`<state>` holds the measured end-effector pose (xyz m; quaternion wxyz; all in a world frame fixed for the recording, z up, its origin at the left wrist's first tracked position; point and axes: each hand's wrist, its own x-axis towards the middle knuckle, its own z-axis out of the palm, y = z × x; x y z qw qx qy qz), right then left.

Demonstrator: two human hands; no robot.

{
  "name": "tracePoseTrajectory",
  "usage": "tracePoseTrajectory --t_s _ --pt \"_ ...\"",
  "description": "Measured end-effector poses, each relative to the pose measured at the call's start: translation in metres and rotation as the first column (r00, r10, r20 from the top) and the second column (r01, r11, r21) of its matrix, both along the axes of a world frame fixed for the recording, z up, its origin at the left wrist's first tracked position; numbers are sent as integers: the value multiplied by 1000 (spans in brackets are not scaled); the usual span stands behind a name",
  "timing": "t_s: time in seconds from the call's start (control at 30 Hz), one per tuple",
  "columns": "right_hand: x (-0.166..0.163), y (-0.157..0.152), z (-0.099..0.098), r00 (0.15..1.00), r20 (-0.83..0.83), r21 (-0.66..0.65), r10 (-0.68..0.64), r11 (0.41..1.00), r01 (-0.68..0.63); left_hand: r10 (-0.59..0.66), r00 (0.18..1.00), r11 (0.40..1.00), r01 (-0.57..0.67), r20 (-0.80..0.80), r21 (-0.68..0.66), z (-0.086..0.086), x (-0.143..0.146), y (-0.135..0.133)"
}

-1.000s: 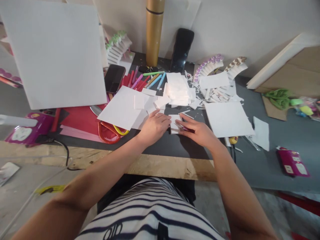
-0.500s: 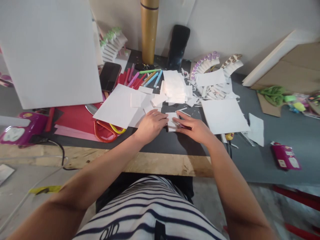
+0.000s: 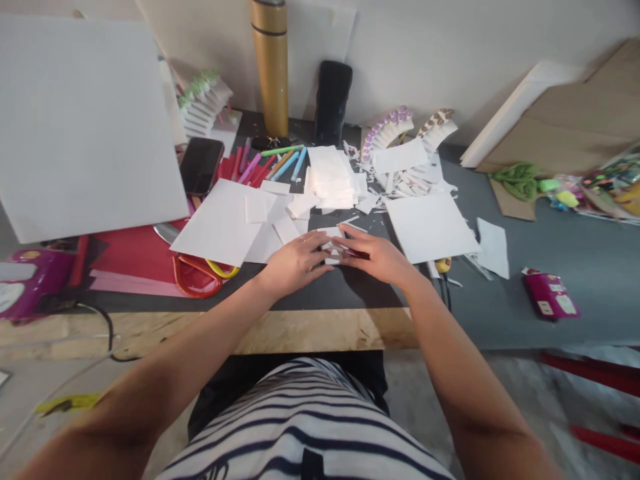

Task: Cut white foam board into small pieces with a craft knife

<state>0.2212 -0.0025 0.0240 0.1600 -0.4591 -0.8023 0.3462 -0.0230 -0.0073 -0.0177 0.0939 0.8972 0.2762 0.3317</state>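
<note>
1. Head view, the hands: the left hand (image 3: 299, 262) reaches in palm down, fingers part-bent and slightly spread, their tips at the left side of a small white piece (image 3: 332, 231). Whether it grips or merely steadies, cannot tell.
2. The right hand (image 3: 377, 257) comes from the other side, fingers extended, a little apart, their tips over the same piece. Firmness of hold cannot be told; something dark reddish under the fingers is too hidden to name.
3. The piece lies between both sets of fingertips, low over the grey tabletop (image 3: 530, 250), near the wooden front edge (image 3: 325, 331). Fingers cover much of it.
4. Just beyond: a stack of white squares (image 3: 331, 177), with loose pieces around it. To its right, a heap of white strips (image 3: 407, 183) and a larger white sheet (image 3: 433, 229).
5. Left of the left hand: an overlapping white sheet (image 3: 215, 223), a red loop handle (image 3: 197, 287) beside a yellow one (image 3: 220, 269), red paper (image 3: 125, 257) farther left.
6. Behind: coloured pens (image 3: 283, 163), a phone (image 3: 201, 165) lying flat, a gold flask (image 3: 273, 73) standing upright. Curved purple-topped model (image 3: 385, 130) behind the strips.
</note>
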Motion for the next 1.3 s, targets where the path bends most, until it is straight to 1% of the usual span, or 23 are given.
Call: tracePoseTrajectory --t_s 0.03,0.1,0.17,0.23,0.27,0.33,0.4,0.43,0.47,0.5,0.6,0.67,0.8,0.93,1.03,1.17,1.3 --pt "2 -1 0 999 -37 -4 -36 999 36 6 1000 1000 -5 -21 9 0 0 1" --pt "7 -4 3 983 -88 8 -158 987 159 21 997 999 -19 -76 29 2 1 2" --pt "11 -9 7 964 -63 61 -259 963 263 26 991 999 -20 -132 50 4 1 2" --pt "11 -15 13 957 12 109 -289 952 286 23 988 998 -13 -154 67 4 2 2" --pt "10 -18 17 955 44 99 -294 952 288 24 989 997 -13 -149 73 4 2 2" --pt "4 -22 24 948 87 -2 -306 951 308 33 992 996 -22 -120 87 2 2 3" --pt "-5 -24 31 943 131 -144 -307 935 325 38 995 995 -30 -90 96 -1 2 4" --pt "-10 -23 34 940 161 -183 -300 927 327 36 996 995 -28 -78 97 -3 2 4" --pt "-15 -22 36 938 199 -194 -286 926 323 30 997 995 -23 -68 98 -3 3 4" --pt "-19 -21 38 932 242 -178 -269 932 315 23 998 995 -17 -57 99 -4 3 5" --pt "-25 -17 41 903 363 -75 -232 958 277 11 1000 994 -8 -23 105 -4 4 5" --pt "-25 -16 42 891 398 -43 -218 966 256 11 1000 995 -9 -14 99 -4 5 5" --pt "-24 -22 43 894 409 -72 -186 969 235 23 999 997 -20 -37 77 -4 5 5" --pt "-30 -26 44 886 427 -32 -180 976 214 28 998 996 -23 -55 86 -4 4 5" --pt "-33 -24 45 882 433 -13 -187 977 214 36 998 996 -31 -58 78 -4 4 5" --pt "-35 -19 47 886 417 -31 -202 971 236 24 996 999 -20 -81 50 -2 4 5" --pt "-39 -13 43 874 431 -5 -223 968 250 7 997 999 -3 -80 44 1 4 5"
